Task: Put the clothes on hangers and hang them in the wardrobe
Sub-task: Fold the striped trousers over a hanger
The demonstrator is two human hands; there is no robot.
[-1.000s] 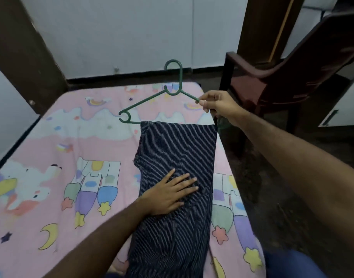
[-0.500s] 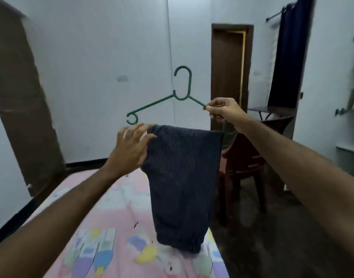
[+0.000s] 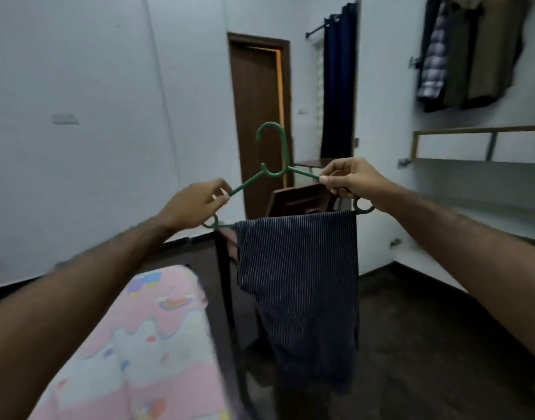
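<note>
A green plastic hanger [image 3: 273,153] is held up in the air in front of me, hook upward. Dark blue pinstriped trousers [image 3: 302,286] hang folded over its lower bar, toward the right end. My left hand [image 3: 196,204] pinches the hanger's left sloping arm. My right hand [image 3: 348,178] pinches the right sloping arm near its end loop. Several clothes [image 3: 469,50] hang on a rail at the upper right of the room.
A bed with a pink cartoon sheet [image 3: 145,344] lies at lower left. A dark brown chair [image 3: 296,201] stands behind the trousers. Beyond are a brown door [image 3: 257,116], a dark blue curtain [image 3: 338,80] and a wall shelf [image 3: 484,147] at right. Dark floor [image 3: 426,344] lies to the right.
The hanger with the trousers rose off the bed into the air. My left hand left the trousers and took the hanger's left arm. The view turned right, away from the bed.
</note>
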